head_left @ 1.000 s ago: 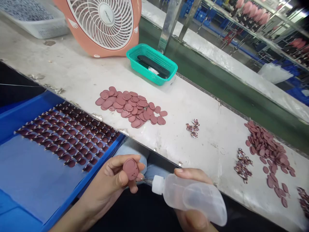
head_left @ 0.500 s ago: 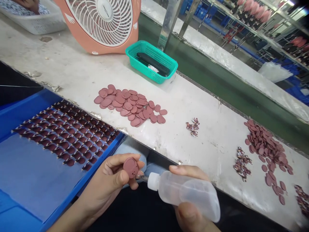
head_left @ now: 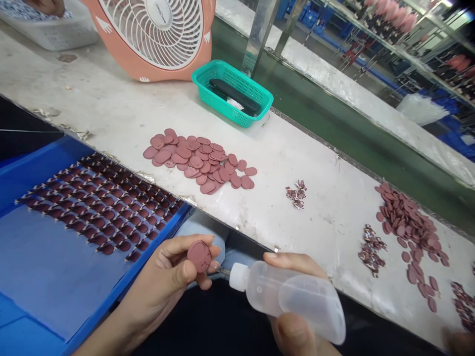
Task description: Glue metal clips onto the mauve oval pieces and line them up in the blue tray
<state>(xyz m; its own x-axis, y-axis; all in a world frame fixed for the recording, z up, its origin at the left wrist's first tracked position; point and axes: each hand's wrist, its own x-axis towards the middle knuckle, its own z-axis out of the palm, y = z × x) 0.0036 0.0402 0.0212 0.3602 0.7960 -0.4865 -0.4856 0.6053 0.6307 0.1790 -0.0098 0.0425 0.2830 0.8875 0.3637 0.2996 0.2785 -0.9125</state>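
My left hand (head_left: 168, 279) pinches a small round reddish-brown piece (head_left: 199, 256) between thumb and fingers, below the table's front edge. My right hand (head_left: 293, 301) is wrapped round a clear plastic squeeze bottle (head_left: 293, 299) lying sideways. Its thin metal needle tip touches the lower edge of the held piece. A pile of the same reddish pieces (head_left: 198, 160) lies on the white table (head_left: 111, 109) above my left hand.
A blue tray (head_left: 44, 277) at left holds rows of finished pieces (head_left: 100, 202). More reddish pieces (head_left: 408, 230) and small patterned bits (head_left: 371, 249) lie at right, a few bits (head_left: 296, 194) mid-table. A teal basket (head_left: 233, 94), an orange fan (head_left: 159, 34) and a white bin (head_left: 52, 29) stand behind.
Both hands stay almost in place; the bottle shifted slightly and its needle remains at the held piece. Another person's hand appeared at the far-left bin.
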